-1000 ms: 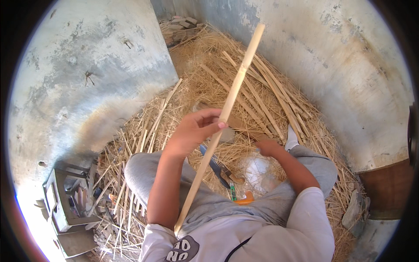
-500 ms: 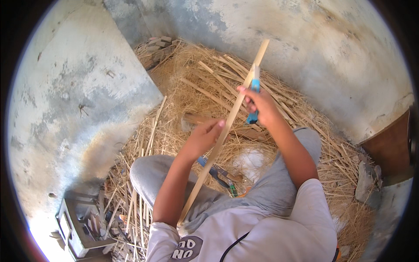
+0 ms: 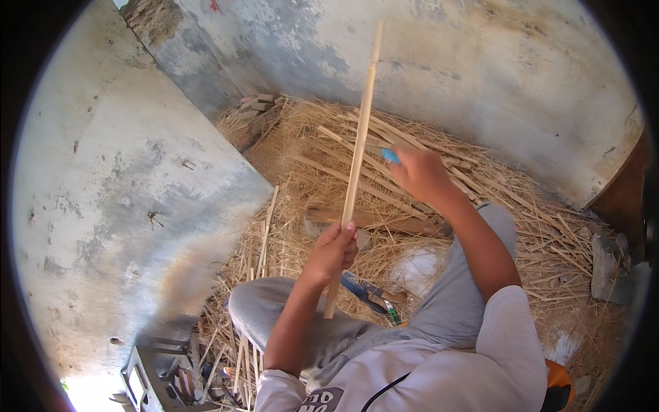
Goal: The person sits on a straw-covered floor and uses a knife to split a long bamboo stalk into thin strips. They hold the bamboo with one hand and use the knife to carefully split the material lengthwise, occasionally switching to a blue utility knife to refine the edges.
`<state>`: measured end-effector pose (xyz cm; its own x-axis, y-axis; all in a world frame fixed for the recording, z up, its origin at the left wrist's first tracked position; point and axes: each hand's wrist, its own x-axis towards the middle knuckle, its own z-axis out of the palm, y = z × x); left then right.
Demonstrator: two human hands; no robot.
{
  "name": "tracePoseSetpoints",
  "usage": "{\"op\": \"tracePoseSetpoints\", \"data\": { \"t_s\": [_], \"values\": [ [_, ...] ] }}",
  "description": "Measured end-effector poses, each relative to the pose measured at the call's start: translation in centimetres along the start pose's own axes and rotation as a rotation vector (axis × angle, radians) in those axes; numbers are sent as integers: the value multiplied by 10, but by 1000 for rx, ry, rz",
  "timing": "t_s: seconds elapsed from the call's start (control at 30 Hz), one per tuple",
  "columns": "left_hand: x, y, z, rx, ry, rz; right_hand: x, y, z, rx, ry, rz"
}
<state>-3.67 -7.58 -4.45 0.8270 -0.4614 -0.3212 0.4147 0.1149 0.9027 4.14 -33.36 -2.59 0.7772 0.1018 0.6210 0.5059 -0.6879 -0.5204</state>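
Clamping the pale strip [image 3: 357,151] in my left grip [image 3: 332,253], its long axis pointing away from my lap [image 3: 374,336], I clench a blue object [image 3: 390,156] in my right grip [image 3: 421,173], right of the strip.

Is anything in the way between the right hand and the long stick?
Nothing visible blocks the right hand from the stick; only the blue tool in its grip pokes into the gap.
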Motion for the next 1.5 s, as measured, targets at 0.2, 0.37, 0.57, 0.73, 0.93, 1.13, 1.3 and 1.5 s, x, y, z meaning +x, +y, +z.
{"op": "tracePoseSetpoints", "data": {
  "t_s": [0.2,0.37,0.57,0.73,0.93,1.13,1.3,1.5],
  "values": [
    [-2,3,6,-43,36,-8,-15,-26,23,-205,-101,-151],
    [-9,-7,17,2,78,33,-17,-5,45,-376,-8,-203],
    [-27,-7,44,-50,173,1,-5,6,57,-515,37,-261],
    [-35,-8,55,22,190,5,16,28,49,-576,88,-242],
    [-40,-14,51,198,174,118,48,29,41,-685,67,-94],
    [-49,-14,54,301,165,122,92,68,22,-735,110,7],
    [-50,-16,46,401,170,185,131,80,-1,-759,200,102],
    [-46,5,39,190,115,78,145,66,-14,90,-139,493]
  ]
}}
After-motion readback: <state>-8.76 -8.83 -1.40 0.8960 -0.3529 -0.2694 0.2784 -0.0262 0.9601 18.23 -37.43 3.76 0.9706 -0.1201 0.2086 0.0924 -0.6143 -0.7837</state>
